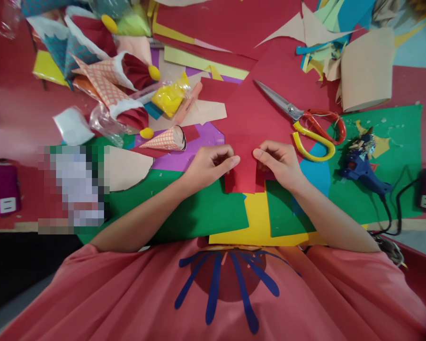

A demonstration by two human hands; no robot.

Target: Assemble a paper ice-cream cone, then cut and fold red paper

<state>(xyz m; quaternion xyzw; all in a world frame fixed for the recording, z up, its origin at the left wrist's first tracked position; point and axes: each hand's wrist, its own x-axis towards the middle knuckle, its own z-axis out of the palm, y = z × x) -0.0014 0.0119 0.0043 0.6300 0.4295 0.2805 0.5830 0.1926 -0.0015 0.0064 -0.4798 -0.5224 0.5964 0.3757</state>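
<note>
A small red paper piece (242,163) is held upright between my two hands, above green and yellow sheets. My left hand (213,166) pinches its left edge between thumb and fingers. On the opposite edge, my right hand (279,161) pinches it the same way. Just beyond my right hand lie open scissors (294,112) with one red and one yellow handle, resting on large red paper (248,102). A small checkered paper cone (166,139) lies on its side beyond my left hand.
A blue glue gun (364,170) with a cord lies at right on a green sheet (404,142). Beige rolled paper (367,68) stands behind it. Checkered cones (106,78), a yellow packet (170,97) and a white packet (73,125) are at left. Purple boxes (2,188) sit at both sides.
</note>
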